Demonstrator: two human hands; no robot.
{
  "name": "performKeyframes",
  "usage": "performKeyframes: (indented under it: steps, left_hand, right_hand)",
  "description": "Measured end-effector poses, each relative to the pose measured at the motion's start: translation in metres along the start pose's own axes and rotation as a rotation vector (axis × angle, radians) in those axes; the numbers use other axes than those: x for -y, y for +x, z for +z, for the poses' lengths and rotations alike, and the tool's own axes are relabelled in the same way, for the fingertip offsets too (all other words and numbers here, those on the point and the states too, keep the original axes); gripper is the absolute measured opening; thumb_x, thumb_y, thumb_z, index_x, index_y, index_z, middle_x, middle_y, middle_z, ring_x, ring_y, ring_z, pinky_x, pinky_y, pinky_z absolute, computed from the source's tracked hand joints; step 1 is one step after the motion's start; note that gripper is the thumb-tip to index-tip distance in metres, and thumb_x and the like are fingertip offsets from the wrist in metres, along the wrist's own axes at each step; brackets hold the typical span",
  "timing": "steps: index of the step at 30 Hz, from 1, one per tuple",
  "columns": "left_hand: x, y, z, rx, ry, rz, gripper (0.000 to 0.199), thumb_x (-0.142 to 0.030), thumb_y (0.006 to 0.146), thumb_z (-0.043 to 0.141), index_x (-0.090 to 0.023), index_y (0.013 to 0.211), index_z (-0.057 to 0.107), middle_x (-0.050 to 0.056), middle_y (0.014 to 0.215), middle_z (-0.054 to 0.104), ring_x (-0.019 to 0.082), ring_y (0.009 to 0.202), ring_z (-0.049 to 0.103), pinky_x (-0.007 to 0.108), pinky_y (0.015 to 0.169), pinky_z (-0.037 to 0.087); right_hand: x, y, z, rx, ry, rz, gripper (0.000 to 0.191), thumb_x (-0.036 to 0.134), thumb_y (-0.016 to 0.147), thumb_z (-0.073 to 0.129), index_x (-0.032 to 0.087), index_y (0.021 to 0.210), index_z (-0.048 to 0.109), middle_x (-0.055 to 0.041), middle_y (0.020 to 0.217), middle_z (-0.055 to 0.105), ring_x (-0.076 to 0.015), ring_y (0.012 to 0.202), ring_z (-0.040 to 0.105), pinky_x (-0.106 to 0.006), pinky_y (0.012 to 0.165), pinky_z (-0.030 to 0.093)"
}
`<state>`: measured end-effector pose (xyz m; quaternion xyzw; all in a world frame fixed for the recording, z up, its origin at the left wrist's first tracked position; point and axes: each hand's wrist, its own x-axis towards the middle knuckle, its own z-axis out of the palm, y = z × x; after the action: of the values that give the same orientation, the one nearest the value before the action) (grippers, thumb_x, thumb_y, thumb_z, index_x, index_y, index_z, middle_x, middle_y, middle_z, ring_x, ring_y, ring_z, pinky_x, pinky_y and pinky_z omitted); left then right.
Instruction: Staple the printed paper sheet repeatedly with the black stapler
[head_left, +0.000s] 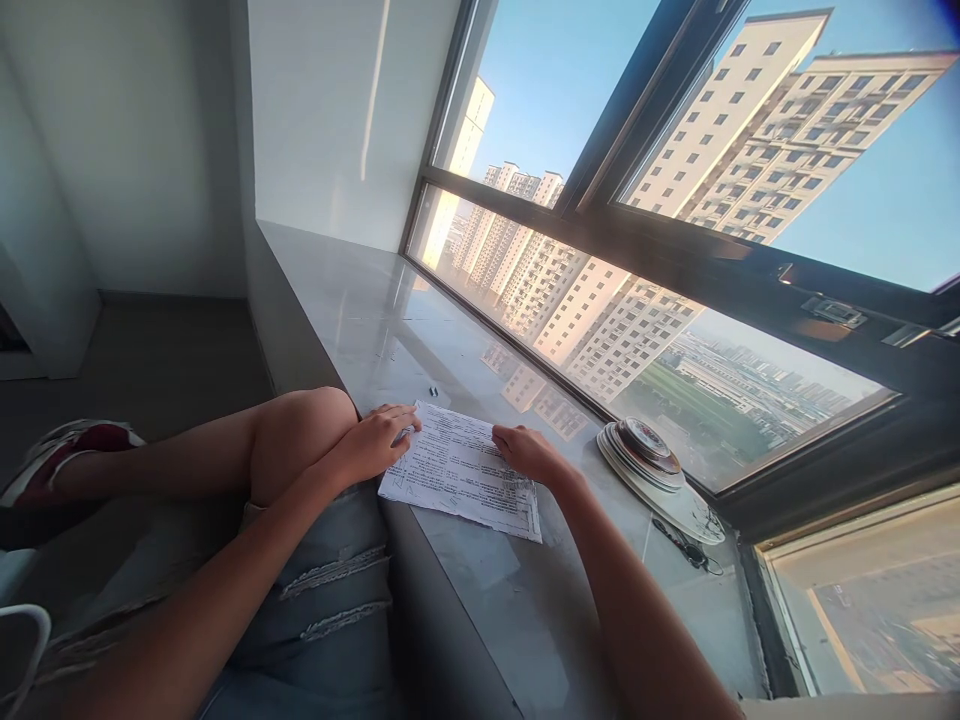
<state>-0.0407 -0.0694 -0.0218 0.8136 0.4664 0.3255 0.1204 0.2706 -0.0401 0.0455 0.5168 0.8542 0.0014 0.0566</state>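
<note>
A printed sheet of paper [465, 470] lies on the grey windowsill ledge, its near left corner reaching the ledge's front edge. It carries dense lines of text and some handwritten marks. My left hand [379, 440] is at the paper's left edge beside my bent knee, with curled fingers and thumb closed on that margin. A small gap shows between thumb and forefinger. Across the sheet, my right hand [525, 452] has its fingers pressed together on the upper right edge. The right fingertips are partly hidden from view.
Stacked round, plate-like items [645, 450] stand by the window at the right, with a dark cord or glasses-like object [686, 545] beside them. A tiny dark object [433, 391] lies beyond the paper. The window frame [600, 180] borders the ledge [352, 290].
</note>
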Motion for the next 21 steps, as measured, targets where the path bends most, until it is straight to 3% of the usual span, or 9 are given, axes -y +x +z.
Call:
performKeyframes:
  steps: [7,11,14,16,18,20,21]
  left_hand:
    - [-0.001,0.000,0.000,0.000,0.003,-0.007,0.031,-0.028,0.092,0.046,-0.021,0.113,0.067,0.009,0.143,0.057,0.027,0.137,0.047,0.043,0.115,0.038]
    - [-0.001,0.001,0.000,0.007,0.014,-0.003,0.030,-0.028,0.092,0.045,-0.022,0.112,0.067,0.009,0.142,0.057,0.027,0.137,0.046,0.045,0.115,0.038]
    - [0.000,0.002,0.000,0.001,0.006,0.002,0.030,-0.029,0.092,0.046,-0.023,0.111,0.068,0.009,0.140,0.058,0.028,0.136,0.047,0.046,0.115,0.039]
    - [0.001,0.003,0.000,-0.011,-0.011,-0.005,0.029,-0.029,0.091,0.047,-0.023,0.110,0.069,0.009,0.140,0.059,0.028,0.135,0.048,0.046,0.114,0.040]
    - [0.003,0.003,0.000,-0.020,-0.019,-0.011,0.029,-0.029,0.091,0.048,-0.024,0.109,0.069,0.008,0.140,0.059,0.028,0.135,0.049,0.046,0.113,0.041]
    - [0.003,0.003,0.000,-0.022,-0.016,-0.005,0.029,-0.029,0.091,0.048,-0.024,0.109,0.069,0.008,0.140,0.060,0.028,0.135,0.049,0.046,0.114,0.040]
    - [0.003,0.003,0.000,-0.020,-0.015,-0.003,0.029,-0.029,0.091,0.047,-0.024,0.110,0.069,0.008,0.140,0.059,0.029,0.135,0.048,0.047,0.114,0.040]
  right_hand:
    - [0.004,0.001,0.004,-0.107,-0.094,-0.090,0.030,0.036,0.107,0.029,0.022,0.101,0.055,-0.0074,0.100,0.059,-0.0193,0.091,0.053,-0.029,0.076,0.038]
    - [0.014,0.006,0.014,-0.106,-0.167,-0.089,0.029,0.035,0.106,0.031,0.021,0.105,0.057,-0.0112,0.103,0.060,-0.0230,0.093,0.052,-0.035,0.082,0.039]
    - [0.011,0.007,0.010,-0.148,-0.053,-0.107,0.027,0.037,0.104,0.037,0.021,0.105,0.058,-0.0109,0.103,0.060,-0.0231,0.093,0.052,-0.035,0.081,0.041]
    - [-0.004,0.003,0.000,-0.168,0.152,-0.171,0.026,0.045,0.100,0.047,0.021,0.105,0.057,-0.0078,0.102,0.060,-0.0209,0.091,0.053,-0.032,0.080,0.042]
    - [-0.029,-0.006,-0.010,-0.127,0.388,-0.268,0.037,0.053,0.089,0.063,0.020,0.106,0.058,-0.0047,0.101,0.060,-0.0187,0.089,0.054,-0.029,0.079,0.043]
    - [-0.059,-0.019,-0.014,-0.009,0.488,-0.302,0.050,0.056,0.073,0.078,0.019,0.103,0.062,-0.0033,0.099,0.060,-0.0185,0.087,0.054,-0.029,0.079,0.043]
    - [-0.075,-0.027,-0.012,0.062,0.519,-0.286,0.047,0.056,0.074,0.076,0.018,0.100,0.065,-0.0027,0.095,0.061,-0.0179,0.083,0.054,-0.029,0.077,0.043]
